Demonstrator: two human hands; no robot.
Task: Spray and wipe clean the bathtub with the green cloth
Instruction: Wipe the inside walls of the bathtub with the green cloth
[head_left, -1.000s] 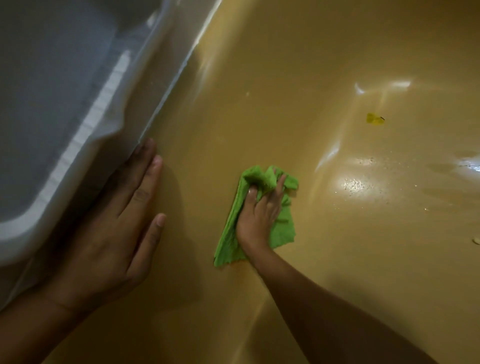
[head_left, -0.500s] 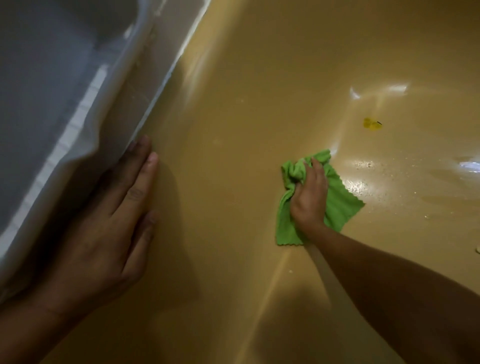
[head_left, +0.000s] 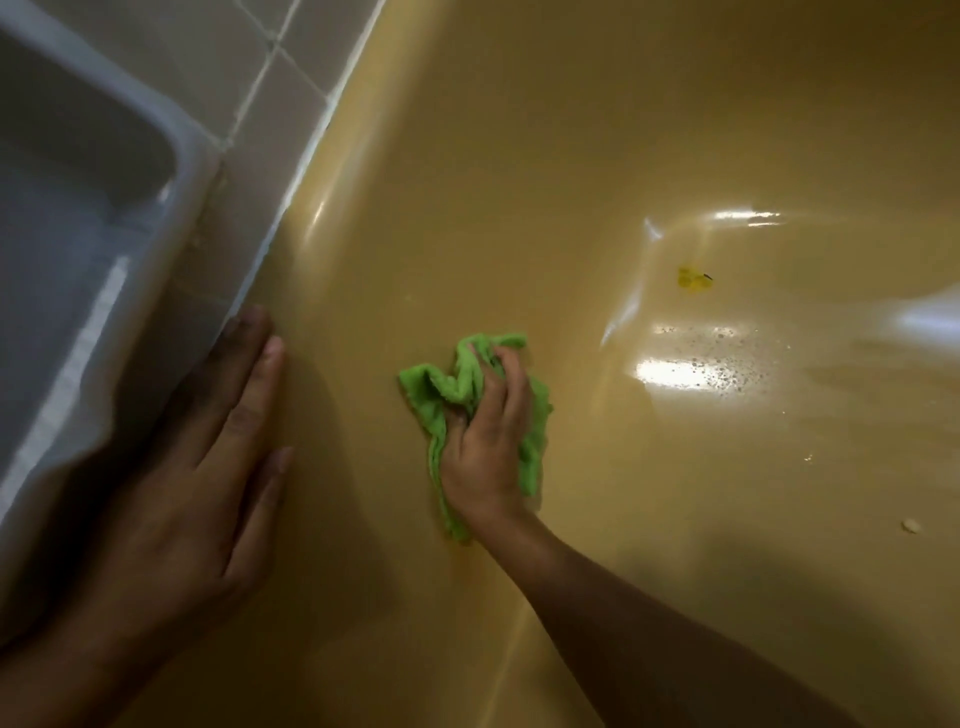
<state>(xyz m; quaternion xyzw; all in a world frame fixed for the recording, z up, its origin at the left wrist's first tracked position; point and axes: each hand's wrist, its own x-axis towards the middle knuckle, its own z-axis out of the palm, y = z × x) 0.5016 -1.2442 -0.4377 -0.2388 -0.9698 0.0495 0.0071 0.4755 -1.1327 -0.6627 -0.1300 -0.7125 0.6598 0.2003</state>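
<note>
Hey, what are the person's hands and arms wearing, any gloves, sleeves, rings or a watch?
Nothing shows. The left hand and right hand are bare, without gloves or rings. The right forearm is uncovered along all that is in view, with no sleeve, watch or bracelet; the left wrist is likewise bare. The left hand's nails look short and unpainted.

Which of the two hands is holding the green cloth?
The right hand: its fingers curl into the bunched green cloth against the bathtub. The left hand lies flat beside the tiled wall, holding nothing.
</note>
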